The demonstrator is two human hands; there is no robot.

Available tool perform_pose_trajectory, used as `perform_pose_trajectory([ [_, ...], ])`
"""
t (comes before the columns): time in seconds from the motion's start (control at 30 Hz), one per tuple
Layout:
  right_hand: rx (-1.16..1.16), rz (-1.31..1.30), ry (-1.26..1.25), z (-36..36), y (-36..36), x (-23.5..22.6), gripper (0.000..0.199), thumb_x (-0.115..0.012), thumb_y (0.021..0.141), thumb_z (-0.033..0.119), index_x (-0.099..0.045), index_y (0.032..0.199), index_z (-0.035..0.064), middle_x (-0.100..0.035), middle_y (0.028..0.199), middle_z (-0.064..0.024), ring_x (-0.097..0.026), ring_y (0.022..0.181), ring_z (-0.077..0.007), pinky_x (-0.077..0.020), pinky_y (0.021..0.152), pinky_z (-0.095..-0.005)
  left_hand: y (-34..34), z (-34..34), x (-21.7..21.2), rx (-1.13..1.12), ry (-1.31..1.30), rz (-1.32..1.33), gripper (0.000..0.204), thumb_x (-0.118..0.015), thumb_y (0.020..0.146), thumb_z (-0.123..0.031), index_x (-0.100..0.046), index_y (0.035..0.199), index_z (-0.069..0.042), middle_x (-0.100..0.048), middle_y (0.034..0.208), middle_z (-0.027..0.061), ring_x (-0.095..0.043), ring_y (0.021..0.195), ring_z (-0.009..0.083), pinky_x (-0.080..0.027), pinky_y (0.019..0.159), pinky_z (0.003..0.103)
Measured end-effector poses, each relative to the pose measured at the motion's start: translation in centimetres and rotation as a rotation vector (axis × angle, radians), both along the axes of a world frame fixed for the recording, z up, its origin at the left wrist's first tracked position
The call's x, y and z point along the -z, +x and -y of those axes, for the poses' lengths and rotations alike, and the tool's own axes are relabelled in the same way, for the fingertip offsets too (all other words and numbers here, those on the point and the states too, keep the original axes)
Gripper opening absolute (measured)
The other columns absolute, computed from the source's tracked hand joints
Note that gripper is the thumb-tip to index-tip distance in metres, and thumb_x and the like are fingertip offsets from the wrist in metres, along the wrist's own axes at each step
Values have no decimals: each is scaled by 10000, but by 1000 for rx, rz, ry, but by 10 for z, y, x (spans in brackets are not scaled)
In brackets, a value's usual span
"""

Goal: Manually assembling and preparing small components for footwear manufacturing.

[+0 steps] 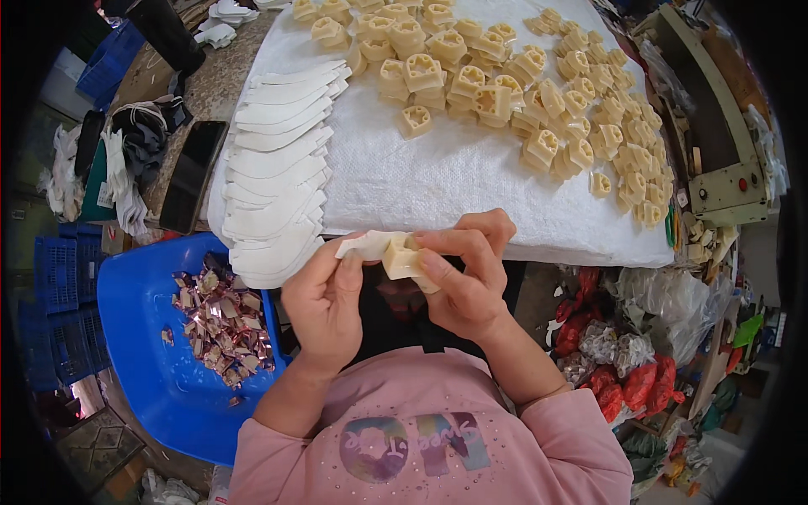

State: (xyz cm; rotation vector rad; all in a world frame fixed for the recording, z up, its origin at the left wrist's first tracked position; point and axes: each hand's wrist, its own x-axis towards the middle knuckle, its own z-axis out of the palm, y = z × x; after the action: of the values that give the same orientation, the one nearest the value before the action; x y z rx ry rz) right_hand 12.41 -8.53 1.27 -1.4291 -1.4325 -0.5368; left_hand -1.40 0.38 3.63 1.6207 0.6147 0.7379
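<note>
Just off the near edge of the white-covered bench [396, 185], above the lap, a cream block [399, 261] is held in the air, a white strip [368, 245] meeting its left side. The right hand [468, 282] has its grip clamped on the block, thumb and forefinger at its right end; the left hand [326, 305] has its grip pinched on the strip's other end. The step in hand looks like fitting strip to block; the next move probably calls for a steady block while the strip is laid snugly along it. Fingers cover the block's right end, and its underside is hidden, so how far the strip reaches, or whether it sticks, I cannot tell. Among the loose cream blocks [471, 84] on the bench, the farthest are cut off.
</note>
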Motion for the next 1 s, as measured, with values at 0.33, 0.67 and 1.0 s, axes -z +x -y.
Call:
perform_pose_trajectory([
  [0.33, 85, 5, -495, 9, -5, -26, 222, -624, 551, 42, -541, 743, 116, -451, 757, -7, -449, 767, -200, -241, 721, -420, 6, 2, 10, 16, 231, -34, 172, -533, 895, -62, -625, 969, 64, -575, 784, 29, -433, 624, 78, -329, 545, 200],
  [0.67, -6, -132, -401, 7, 4, -7, 229, -619, 584, -12, -545, 773, 93, -454, 768, -31, -446, 754, -210, -250, 712, -394, 11, 6, 20, -4, 488, -30, 164, -554, 870, -11, -624, 1008, 43, -595, 876, 111, -534, 736, 147, -425, 640, 234],
  [1.0, -373, -508, -378, 15, 6, -5, 256, -600, 632, -61, -570, 849, 73, -472, 786, -62, -460, 755, -235, -280, 718, -337, 19, -7, 29, 141, 335, 239, 82, -637, 814, -47, -632, 880, 2, -534, 690, 68, -455, 612, 169, -382, 553, 251],
])
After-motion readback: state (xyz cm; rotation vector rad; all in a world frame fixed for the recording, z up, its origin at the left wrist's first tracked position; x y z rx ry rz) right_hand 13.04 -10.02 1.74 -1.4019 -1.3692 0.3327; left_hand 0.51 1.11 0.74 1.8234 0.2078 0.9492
